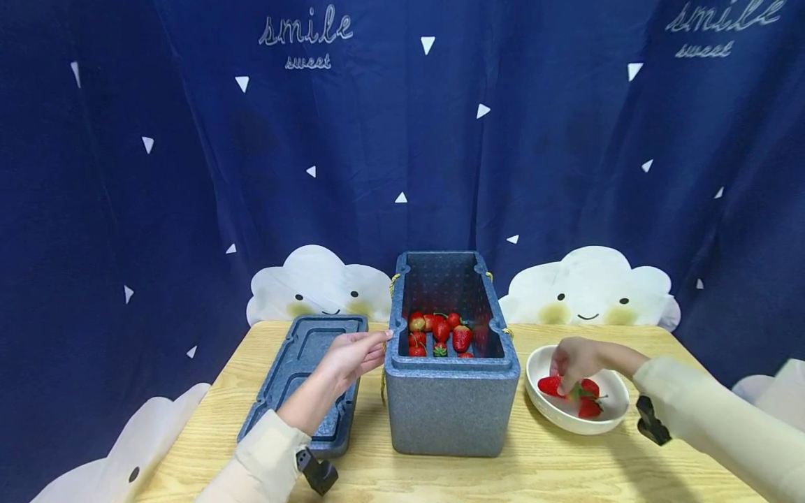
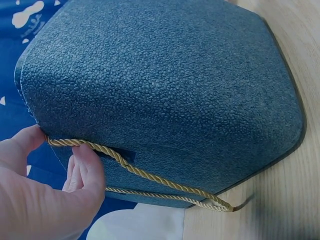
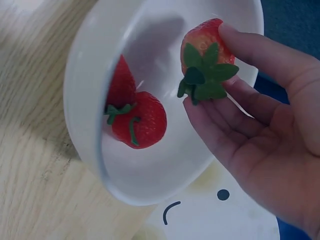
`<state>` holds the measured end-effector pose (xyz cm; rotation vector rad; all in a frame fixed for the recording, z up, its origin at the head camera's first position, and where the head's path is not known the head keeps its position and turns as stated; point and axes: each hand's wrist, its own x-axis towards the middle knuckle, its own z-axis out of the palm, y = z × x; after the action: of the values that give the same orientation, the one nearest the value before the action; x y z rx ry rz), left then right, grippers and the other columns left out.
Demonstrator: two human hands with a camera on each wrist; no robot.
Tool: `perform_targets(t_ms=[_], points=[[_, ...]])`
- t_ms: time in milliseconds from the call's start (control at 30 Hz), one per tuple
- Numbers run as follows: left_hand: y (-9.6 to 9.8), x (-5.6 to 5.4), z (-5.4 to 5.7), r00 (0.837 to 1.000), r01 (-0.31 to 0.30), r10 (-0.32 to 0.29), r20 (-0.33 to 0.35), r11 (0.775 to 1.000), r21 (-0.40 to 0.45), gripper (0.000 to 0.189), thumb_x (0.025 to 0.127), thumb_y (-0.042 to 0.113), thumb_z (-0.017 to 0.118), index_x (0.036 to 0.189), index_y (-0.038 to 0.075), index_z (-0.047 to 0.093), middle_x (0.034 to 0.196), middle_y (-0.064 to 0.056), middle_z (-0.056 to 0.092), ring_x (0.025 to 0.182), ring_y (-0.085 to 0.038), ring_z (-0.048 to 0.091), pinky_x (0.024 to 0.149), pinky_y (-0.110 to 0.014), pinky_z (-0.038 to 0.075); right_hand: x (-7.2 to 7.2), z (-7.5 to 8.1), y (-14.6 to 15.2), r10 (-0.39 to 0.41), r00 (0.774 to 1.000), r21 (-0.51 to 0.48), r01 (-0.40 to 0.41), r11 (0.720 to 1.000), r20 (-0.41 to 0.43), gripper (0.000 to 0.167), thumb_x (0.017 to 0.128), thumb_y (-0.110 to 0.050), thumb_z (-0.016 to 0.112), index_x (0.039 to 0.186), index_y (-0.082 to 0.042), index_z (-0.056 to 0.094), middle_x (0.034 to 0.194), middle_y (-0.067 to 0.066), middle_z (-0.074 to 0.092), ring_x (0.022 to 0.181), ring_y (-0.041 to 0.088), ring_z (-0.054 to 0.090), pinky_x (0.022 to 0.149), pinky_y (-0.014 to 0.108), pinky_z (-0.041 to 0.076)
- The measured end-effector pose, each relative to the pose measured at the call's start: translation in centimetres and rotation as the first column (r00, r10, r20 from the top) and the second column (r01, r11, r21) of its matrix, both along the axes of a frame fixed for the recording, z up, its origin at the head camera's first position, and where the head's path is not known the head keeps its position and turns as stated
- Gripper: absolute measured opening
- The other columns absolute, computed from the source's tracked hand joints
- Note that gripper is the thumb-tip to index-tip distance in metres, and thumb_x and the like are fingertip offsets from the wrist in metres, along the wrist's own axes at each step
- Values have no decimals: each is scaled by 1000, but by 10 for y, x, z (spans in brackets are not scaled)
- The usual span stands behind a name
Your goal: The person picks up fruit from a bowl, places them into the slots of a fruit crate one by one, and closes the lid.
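In the head view my right hand reaches into a white bowl and pinches a red strawberry between thumb and fingers. Its green leaves face the camera in the right wrist view. Two more strawberries lie in the bowl below it. My left hand touches the near left side of a blue-grey foam box at the rim. Its fingertips rest by a gold cord that hangs on the box wall. Inside the box lie several strawberries.
The box's lid lies on the wooden table left of the box, partly beneath my left forearm. A blue curtain with white cloud shapes hangs behind the table.
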<state>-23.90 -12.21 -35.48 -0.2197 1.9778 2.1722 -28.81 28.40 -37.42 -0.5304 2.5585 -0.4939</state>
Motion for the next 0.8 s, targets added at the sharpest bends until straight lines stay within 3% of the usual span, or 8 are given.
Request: perform_targets(t_ms=[433,600,800], points=[[0,-1,-2,1000,-10,10,3,1000,-1,52,90,17,65,130,-13,48,133,-28,54,123,-32,54,104,-40,50,-13,11,10,15,1000,-174,-15,985,0,28,71,-7,78,95,2,67,77,-1,62,71,7,54,61,17,48],[0,-2,-1,1000,-5,5,7,1000,1,51,90,16,64,130,-12,48,134,-28,53,126,-35,53,104,-40,49,-16,17,14,4,1000,-248,0,969,14,33,72,-8,75,101,5,67,81,1,65,71,5,56,63,18,50],[-1,-2,-1,1000,8,-8,9,1000,2,53,90,17,65,132,-12,47,137,-29,51,130,-38,49,106,-42,47,-19,25,17,50,999,-320,-46,946,3,38,76,-9,75,108,9,64,90,7,70,75,2,60,68,17,54]])
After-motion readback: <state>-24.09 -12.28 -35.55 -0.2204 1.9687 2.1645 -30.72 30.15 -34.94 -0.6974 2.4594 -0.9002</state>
